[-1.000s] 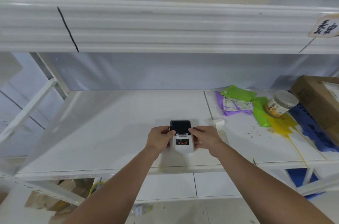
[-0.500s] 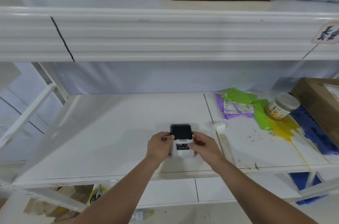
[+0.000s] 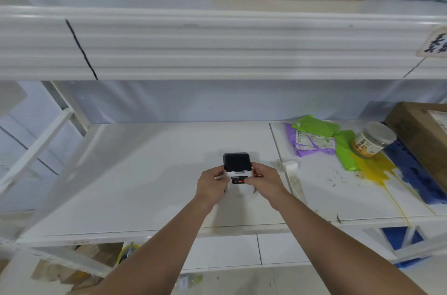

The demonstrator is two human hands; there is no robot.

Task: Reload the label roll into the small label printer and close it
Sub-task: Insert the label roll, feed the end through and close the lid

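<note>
Head view, both hands (image 3: pixel 238 184) seemingly clasping printer (image 3: pixel 238 170)

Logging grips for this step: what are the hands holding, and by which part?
Both hands, left hand and right hand, grip the label printer by its white lower body's sides.

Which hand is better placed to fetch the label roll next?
Likely the right hand: the small white label roll lies just to its right on the shelf, while the left hand sits across the printer.
</note>
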